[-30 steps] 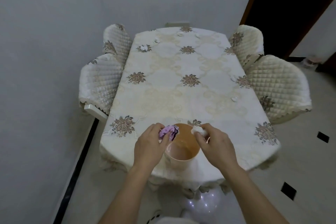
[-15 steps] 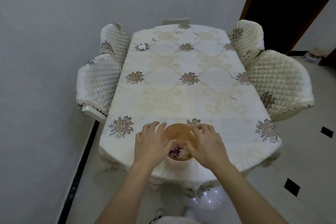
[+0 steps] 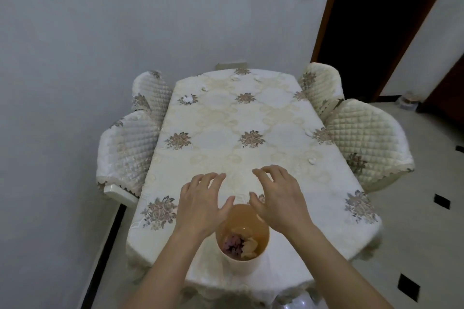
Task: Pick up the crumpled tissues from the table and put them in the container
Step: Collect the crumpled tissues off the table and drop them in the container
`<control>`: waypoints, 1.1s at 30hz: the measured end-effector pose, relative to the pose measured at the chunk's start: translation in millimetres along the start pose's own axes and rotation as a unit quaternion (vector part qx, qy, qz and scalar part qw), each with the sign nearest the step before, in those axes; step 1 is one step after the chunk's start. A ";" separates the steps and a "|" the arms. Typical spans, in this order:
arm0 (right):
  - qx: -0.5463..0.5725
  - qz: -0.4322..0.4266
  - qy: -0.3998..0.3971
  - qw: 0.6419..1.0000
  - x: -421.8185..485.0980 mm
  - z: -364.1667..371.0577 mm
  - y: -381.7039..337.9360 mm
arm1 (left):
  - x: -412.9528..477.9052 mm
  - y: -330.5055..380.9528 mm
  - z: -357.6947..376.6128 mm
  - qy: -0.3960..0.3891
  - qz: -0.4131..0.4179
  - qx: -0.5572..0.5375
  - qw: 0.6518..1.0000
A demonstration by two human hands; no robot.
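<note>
Purple and white tissues (image 3: 237, 246) lie in the container (image 3: 242, 257); both hands, left (image 3: 200, 204) and right (image 3: 278, 198), hover open, each grip empty. Next, I judge, comes reaching for the far tissues (image 3: 312, 160) on the counter (image 3: 226, 118).

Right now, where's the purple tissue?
Head view: purple tissue lies inside the beige container at the table's near edge, left of a white tissue.

Both hands empty, palms down.
Left hand (image 3: 200, 204) and right hand (image 3: 280, 198) reach forward side by side, fingers spread and curled.
</note>
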State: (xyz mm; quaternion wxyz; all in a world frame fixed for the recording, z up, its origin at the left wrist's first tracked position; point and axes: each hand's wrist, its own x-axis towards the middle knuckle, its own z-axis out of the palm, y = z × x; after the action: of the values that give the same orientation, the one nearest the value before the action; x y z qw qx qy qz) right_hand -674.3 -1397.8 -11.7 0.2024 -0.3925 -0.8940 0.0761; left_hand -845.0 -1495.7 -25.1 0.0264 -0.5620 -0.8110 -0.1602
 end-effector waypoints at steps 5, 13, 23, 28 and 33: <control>-0.039 0.041 0.031 0.998 -5.9 -22.9 15.9 | 23.2 19.5 -7.3 0.000 0.054 -0.018 0.998; -0.082 0.204 0.080 0.972 -67.1 -56.2 54.0 | 34.2 75.5 3.0 -0.021 0.182 -0.076 0.980; -0.149 0.386 0.123 0.902 -194.9 -97.9 87.3 | 5.7 169.5 35.6 -0.059 0.341 -0.137 0.928; -0.157 0.441 0.133 0.874 -241.1 -106.8 105.9 | -8.7 218.0 51.5 -0.072 0.394 -0.139 0.906; -0.152 0.472 0.143 0.857 -267.4 -112.3 143.1 | -12.1 268.7 70.2 -0.076 0.427 -0.138 0.891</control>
State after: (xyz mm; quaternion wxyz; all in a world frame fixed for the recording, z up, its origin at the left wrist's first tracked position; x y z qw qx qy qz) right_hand -367.8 -1498.9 -32.9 0.2059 -0.7995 -0.5634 -0.0311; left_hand -583.7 -1401.1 -32.4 -0.0475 -0.8625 -0.4622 -0.2007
